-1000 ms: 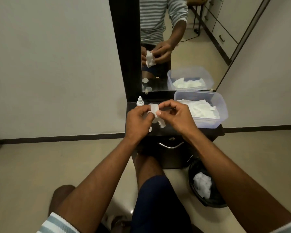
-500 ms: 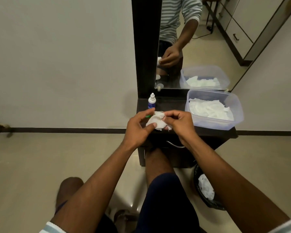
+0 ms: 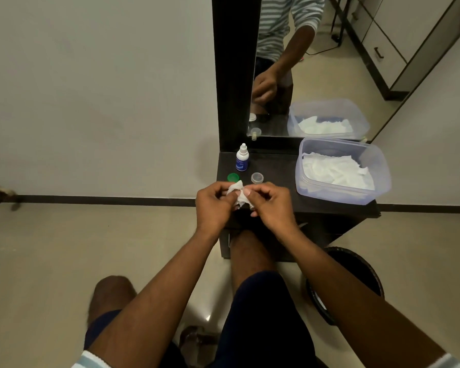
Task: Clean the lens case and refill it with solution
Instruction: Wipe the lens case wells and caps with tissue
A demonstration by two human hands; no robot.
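My left hand (image 3: 213,205) and my right hand (image 3: 270,205) meet over the front edge of the dark shelf (image 3: 279,171), both pinching a crumpled white tissue (image 3: 238,193). Whatever the tissue wraps is hidden by it and my fingers. Just behind my hands, a green cap (image 3: 233,177) and a clear cap (image 3: 257,178) lie on the shelf. A small white solution bottle with a blue label (image 3: 242,158) stands upright at the shelf's back left.
A clear plastic tub (image 3: 377,181) with white tissues fills the shelf's right side. A mirror (image 3: 290,75) rises behind the shelf. A black waste bin (image 3: 356,258) stands on the floor at the lower right, beside my knees.
The view has tilted down and shifted, showing the two caps on the shelf. My hands stay together, working the tissue between the fingers.
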